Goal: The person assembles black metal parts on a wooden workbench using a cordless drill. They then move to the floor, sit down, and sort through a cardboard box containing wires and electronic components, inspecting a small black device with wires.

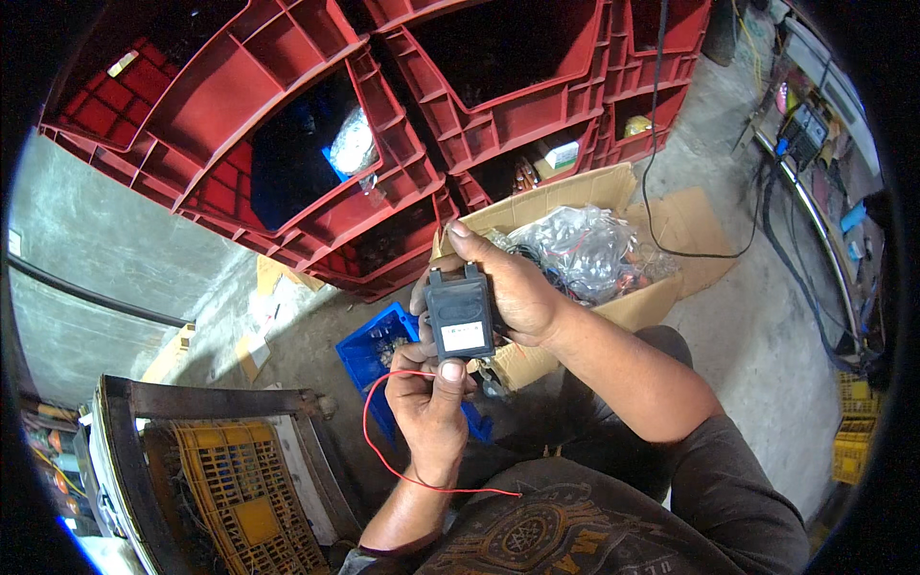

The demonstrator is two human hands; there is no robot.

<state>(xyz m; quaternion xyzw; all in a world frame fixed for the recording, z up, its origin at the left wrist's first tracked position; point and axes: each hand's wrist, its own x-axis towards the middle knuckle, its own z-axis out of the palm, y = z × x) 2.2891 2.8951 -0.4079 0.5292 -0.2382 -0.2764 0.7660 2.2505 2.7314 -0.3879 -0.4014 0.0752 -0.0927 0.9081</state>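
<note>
A small black plastic box (460, 311) with a white label and two lugs on its upper edge is held up in front of my body. My left hand (431, 412) grips its lower end, thumb at the bottom edge and fingers curled underneath. From that hand a thin red wire (372, 422) loops out left and down, its free end lying near my shirt. My right hand (513, 292) closes around the box's upper right side. Its thumb points up past the lugs, where a short bit of red wire shows, and the fingers behind the box are mostly hidden.
Stacked red plastic bins (316, 192) stand ahead. Beyond my right hand, an open cardboard box (613, 311) holds clear plastic bags and wires. Blue bins (359, 335) with small parts sit below my hands. A yellow crate (251, 498) is lower left; a black cable (655, 144) hangs at right.
</note>
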